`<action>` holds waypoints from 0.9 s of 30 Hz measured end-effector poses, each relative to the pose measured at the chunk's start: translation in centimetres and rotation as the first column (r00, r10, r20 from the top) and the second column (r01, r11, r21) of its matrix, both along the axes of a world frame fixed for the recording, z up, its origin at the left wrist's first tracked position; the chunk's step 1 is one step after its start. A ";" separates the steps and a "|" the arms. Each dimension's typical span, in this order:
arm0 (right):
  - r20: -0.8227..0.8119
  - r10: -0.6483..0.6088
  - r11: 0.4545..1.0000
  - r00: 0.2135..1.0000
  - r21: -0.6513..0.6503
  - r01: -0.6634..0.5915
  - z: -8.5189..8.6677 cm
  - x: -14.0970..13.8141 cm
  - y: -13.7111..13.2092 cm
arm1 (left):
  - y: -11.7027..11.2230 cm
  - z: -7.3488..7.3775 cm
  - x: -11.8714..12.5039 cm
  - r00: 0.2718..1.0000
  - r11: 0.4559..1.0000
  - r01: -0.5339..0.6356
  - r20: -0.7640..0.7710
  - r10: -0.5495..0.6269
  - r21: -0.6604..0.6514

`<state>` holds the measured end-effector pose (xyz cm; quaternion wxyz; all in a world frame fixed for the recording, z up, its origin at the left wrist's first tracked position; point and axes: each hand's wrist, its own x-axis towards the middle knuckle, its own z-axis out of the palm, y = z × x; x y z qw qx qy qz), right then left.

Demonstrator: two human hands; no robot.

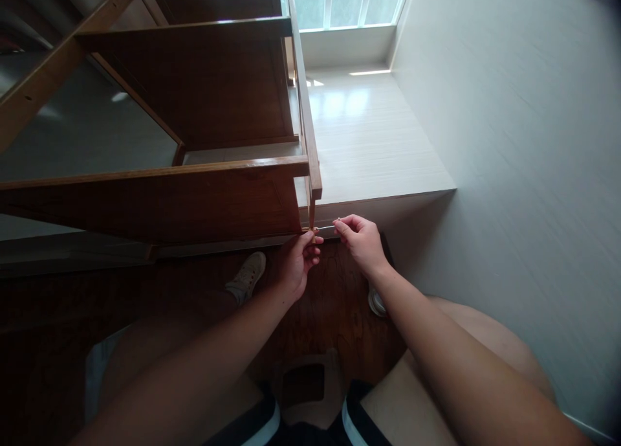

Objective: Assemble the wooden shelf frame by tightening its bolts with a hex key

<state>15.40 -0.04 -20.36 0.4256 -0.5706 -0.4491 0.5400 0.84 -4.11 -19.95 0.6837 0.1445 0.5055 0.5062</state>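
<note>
A brown wooden furniture frame (228, 167) with dark panels stands at the left, and its narrow end rail (310, 116) runs away from me. At the rail's near lower end, my left hand (298, 265) is closed, thumb and forefinger pinching the wood. My right hand (361, 242), just to the right, pinches a thin metal rod (326, 227) that looks like a hex key. The rod lies about level and points left into the wooden corner. Its tip and whatever it meets there are hidden by the wood and my left fingertips.
A pale wall (524, 142) rises close on the right. Behind the rail lies a light ledge (373, 135) below a window (349, 2). Under my hands is a dark wooden floor (334, 303), with my shoe (250, 272) and a stool (334, 375) between my legs.
</note>
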 end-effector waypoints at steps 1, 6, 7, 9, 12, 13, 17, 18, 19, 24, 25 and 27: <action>-0.029 0.013 0.999 0.999 -0.047 -0.014 0.0 0.1 0.0 | 0.0 0.0 0.0 1.000 1.000 0.000 0.000 0.000 0.000; -0.203 0.064 0.963 0.977 -0.245 -0.115 0.2 0.2 0.0 | 0.0 -0.1 -0.2 1.000 1.000 0.006 0.024 -0.006 -0.009; -0.225 0.070 0.958 0.972 -0.255 -0.128 0.3 0.2 0.0 | 0.0 0.0 -0.2 0.999 1.000 0.011 0.041 -0.011 -0.012; -0.257 0.076 0.956 0.964 -0.257 -0.144 0.5 0.1 0.1 | 0.0 0.2 -0.1 0.995 0.999 0.036 0.091 -0.034 -0.028; -0.274 0.074 0.959 0.959 -0.244 -0.144 0.6 0.0 0.2 | -0.1 0.7 0.3 0.983 0.994 0.099 0.158 -0.089 -0.055; -0.275 0.075 0.960 0.958 -0.239 -0.144 0.6 0.0 0.2 | -0.2 0.8 0.4 0.980 0.991 0.119 0.168 -0.107 -0.059; -0.264 0.089 0.962 0.960 -0.228 -0.152 0.5 0.2 0.2 | -0.4 0.8 0.8 0.973 0.987 0.151 0.182 -0.138 -0.056; -0.258 0.094 0.962 0.962 -0.226 -0.155 0.4 0.2 0.1 | -0.3 0.8 0.8 0.971 0.987 0.149 0.194 -0.137 -0.051; -0.251 0.099 0.962 0.963 -0.224 -0.157 0.4 0.3 0.1 | -0.3 0.7 0.8 0.969 0.988 0.145 0.208 -0.133 -0.044; -0.239 0.109 0.964 0.965 -0.210 -0.161 0.2 0.5 0.0 | -0.1 0.5 0.7 0.963 0.991 0.131 0.243 -0.120 -0.029; -0.242 0.105 0.967 0.965 -0.202 -0.156 0.2 0.4 0.0 | -0.1 0.5 0.7 0.964 0.991 0.127 0.241 -0.116 -0.032; -0.245 0.095 0.974 0.965 -0.179 -0.141 0.2 0.4 0.1 | -0.1 0.6 0.8 0.966 0.992 0.121 0.235 -0.109 -0.039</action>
